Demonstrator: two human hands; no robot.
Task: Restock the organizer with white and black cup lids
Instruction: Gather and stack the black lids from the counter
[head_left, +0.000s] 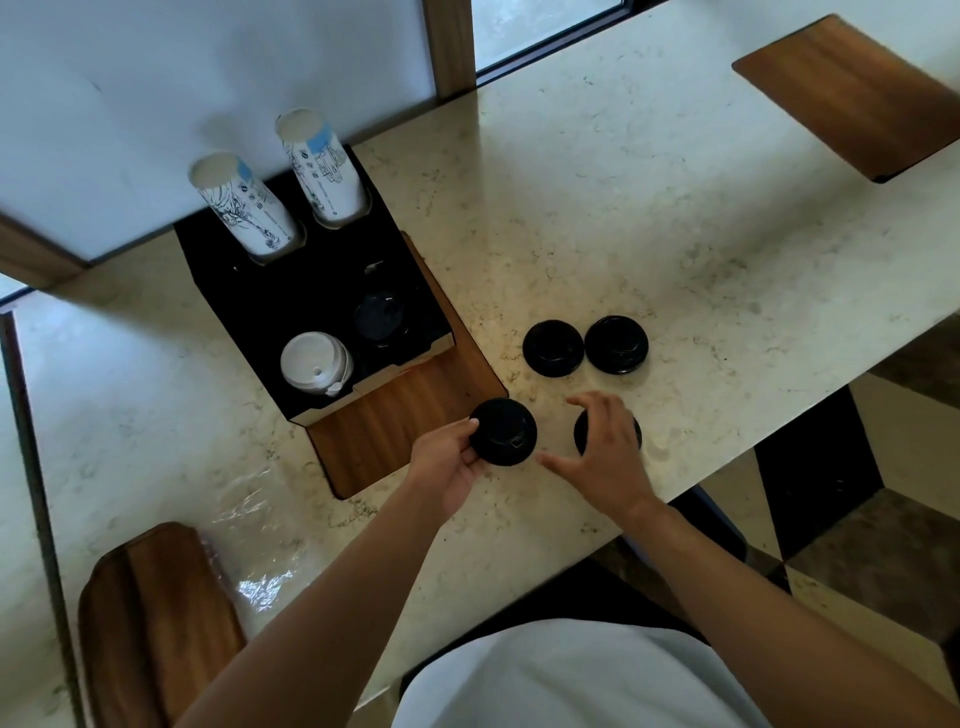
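We are gripping one black lid (504, 431) at its edge with our left hand (452, 465), just off the organizer's (311, 291) near right corner. Our right hand (605, 452) is hovering with fingers (582, 401) spread open over another black lid (635, 434) on the surface (675, 208). Two more black lids (553, 348) are lying farther right, while white lids (314, 361) are sitting in the organizer's near left compartment.

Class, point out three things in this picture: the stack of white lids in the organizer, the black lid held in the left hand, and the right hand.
White lids (315, 360), head view: top face.
Held black lid (506, 431), head view: top centre.
Right hand (605, 447), head view: back of hand.
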